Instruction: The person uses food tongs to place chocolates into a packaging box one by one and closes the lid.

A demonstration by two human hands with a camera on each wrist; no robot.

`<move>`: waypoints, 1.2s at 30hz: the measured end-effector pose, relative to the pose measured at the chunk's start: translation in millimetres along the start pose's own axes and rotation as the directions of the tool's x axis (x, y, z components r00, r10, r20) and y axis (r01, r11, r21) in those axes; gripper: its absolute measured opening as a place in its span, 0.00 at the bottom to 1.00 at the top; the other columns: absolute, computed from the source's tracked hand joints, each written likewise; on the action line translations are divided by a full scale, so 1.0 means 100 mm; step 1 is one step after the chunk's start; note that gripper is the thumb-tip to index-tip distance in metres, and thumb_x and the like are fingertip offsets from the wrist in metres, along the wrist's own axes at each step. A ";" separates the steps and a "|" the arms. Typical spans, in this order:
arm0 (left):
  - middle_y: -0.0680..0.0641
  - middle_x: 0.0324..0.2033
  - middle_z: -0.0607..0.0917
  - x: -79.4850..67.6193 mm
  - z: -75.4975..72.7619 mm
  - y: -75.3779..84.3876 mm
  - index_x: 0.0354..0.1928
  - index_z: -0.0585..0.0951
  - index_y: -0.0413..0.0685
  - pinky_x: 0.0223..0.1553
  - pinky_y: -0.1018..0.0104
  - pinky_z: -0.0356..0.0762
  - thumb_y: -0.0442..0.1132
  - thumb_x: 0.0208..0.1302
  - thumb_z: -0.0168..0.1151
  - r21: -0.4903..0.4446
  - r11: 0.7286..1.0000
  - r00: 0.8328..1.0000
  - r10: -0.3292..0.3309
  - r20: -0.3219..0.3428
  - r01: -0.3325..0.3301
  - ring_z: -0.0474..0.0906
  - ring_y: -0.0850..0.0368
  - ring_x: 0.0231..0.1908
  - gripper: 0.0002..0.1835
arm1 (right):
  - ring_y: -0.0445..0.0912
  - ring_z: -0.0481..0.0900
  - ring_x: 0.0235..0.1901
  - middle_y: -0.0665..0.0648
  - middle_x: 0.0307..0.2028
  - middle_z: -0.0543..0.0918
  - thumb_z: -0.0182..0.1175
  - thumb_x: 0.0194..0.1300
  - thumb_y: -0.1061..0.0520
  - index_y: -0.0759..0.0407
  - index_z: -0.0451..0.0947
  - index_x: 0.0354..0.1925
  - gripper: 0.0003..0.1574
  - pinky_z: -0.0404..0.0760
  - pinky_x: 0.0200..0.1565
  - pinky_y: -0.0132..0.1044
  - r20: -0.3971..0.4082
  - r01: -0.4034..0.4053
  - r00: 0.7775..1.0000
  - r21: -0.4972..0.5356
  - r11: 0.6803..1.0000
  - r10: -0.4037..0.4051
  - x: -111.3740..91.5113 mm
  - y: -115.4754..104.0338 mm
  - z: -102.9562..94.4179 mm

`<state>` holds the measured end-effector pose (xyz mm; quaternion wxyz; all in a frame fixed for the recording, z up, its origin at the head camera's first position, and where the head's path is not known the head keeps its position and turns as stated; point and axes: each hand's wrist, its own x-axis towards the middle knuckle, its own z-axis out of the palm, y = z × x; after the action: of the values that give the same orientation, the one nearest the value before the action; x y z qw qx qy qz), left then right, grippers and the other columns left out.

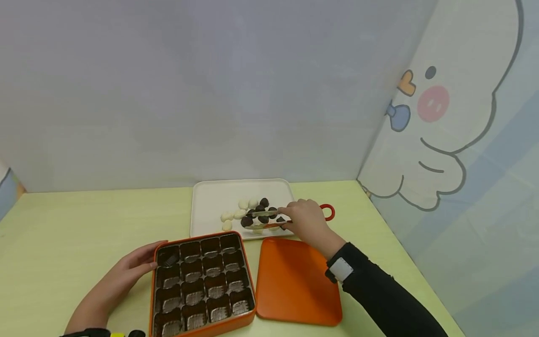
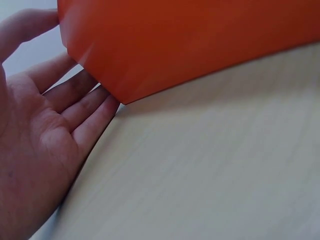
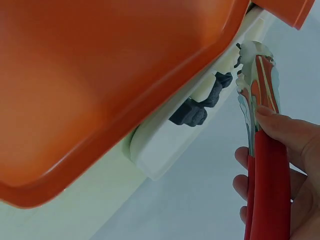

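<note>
My right hand (image 1: 309, 222) grips metal tongs (image 3: 257, 65) with red handles (image 3: 270, 185). Their tips are over dark chocolate-like pieces (image 1: 264, 202) on a white tray (image 1: 210, 192). Whether a piece is pinched between the tips, I cannot tell. Pale round pieces (image 1: 226, 216) lie left of the dark ones. My left hand (image 1: 130, 269) rests at the far left corner of an orange box (image 1: 242, 320). In the left wrist view, its fairly straight fingers (image 2: 85, 105) touch the box corner. Inside is a brown divided insert (image 1: 193, 290); its far left compartment seems to contain something dark.
An orange lid (image 1: 299, 285) lies right of the box, close to the tray's near edge and under my right forearm. All stand on a pale yellow-green table (image 1: 84, 224). A grey wall (image 1: 189, 93) rises behind it, and a cartoon-printed panel (image 1: 463, 164) on the right.
</note>
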<state>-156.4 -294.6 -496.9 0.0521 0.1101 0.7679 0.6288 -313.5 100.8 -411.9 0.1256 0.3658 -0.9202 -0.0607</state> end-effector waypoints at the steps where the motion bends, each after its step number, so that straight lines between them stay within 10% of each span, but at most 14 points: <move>1: 0.37 0.65 0.55 0.00 0.00 0.00 0.65 0.60 0.51 0.50 0.78 0.63 0.41 0.67 0.49 0.001 1.000 1.000 -0.003 0.002 0.003 0.55 0.68 0.58 0.25 | 0.43 0.69 0.25 0.47 0.31 0.81 0.67 0.49 0.45 0.43 0.78 0.47 0.24 0.71 0.27 0.33 0.005 -0.004 1.000 -0.010 1.000 0.004 0.00 -0.01 0.01; 25: 0.40 0.64 0.57 0.01 0.02 0.00 0.65 0.60 0.50 0.50 0.77 0.64 0.41 0.67 0.49 -0.009 1.000 1.000 0.007 -0.006 -0.008 0.57 0.68 0.58 0.25 | 0.43 0.69 0.22 0.47 0.25 0.78 0.66 0.51 0.44 0.42 0.78 0.47 0.22 0.71 0.27 0.33 0.008 -0.043 0.999 -0.119 0.992 0.044 0.07 -0.15 0.04; 36: 0.39 0.64 0.56 0.00 0.01 0.01 0.64 0.61 0.50 0.50 0.78 0.63 0.40 0.67 0.49 -0.003 1.000 1.000 0.017 -0.006 -0.017 0.56 0.67 0.58 0.24 | 0.43 0.68 0.24 0.46 0.31 0.81 0.67 0.49 0.45 0.44 0.78 0.47 0.24 0.67 0.25 0.31 -0.150 0.004 0.989 -0.087 0.996 -0.017 0.10 -0.29 -0.20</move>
<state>-156.4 -293.6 -495.8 0.0445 0.1145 0.7662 0.6307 -296.0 73.1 -396.9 0.2100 0.3686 -0.9026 -0.0735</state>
